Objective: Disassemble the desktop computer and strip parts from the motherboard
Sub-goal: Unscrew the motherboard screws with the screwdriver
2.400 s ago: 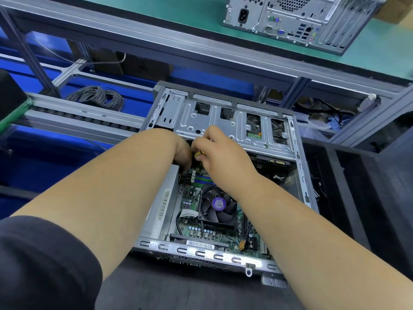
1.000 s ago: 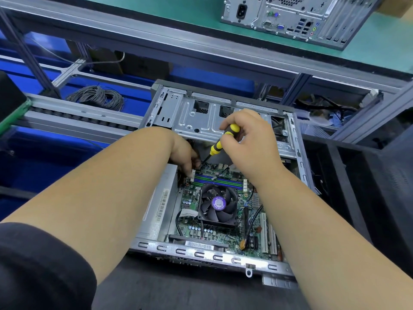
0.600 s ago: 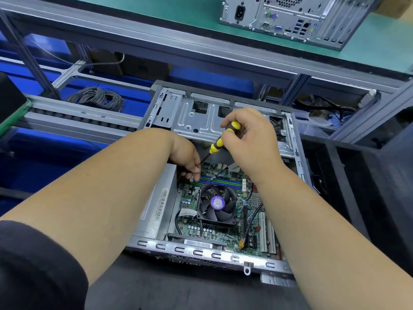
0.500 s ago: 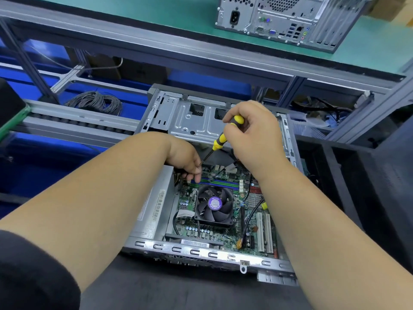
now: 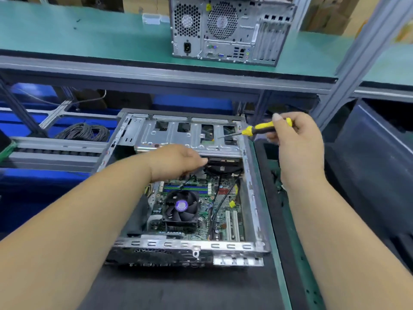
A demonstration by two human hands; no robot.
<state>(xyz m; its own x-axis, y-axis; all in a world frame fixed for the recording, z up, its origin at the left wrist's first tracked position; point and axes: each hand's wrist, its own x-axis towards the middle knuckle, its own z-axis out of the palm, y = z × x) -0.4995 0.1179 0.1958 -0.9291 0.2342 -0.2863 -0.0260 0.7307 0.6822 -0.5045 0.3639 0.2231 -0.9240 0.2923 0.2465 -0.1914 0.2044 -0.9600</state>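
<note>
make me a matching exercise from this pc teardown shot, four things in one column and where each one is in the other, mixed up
Things:
1. screwdriver
2. CPU fan
3. closed computer tower
4. coil of grey cable

Places:
A. on the green upper shelf
B. on the motherboard inside the open case
C. left of the open case, over the blue bins
D. held in the right hand, above the case's right edge

Pairs: 1-D, 2-B, 3-A, 4-C

Bright even light, motion-blurred, wide-angle bowed edges.
</note>
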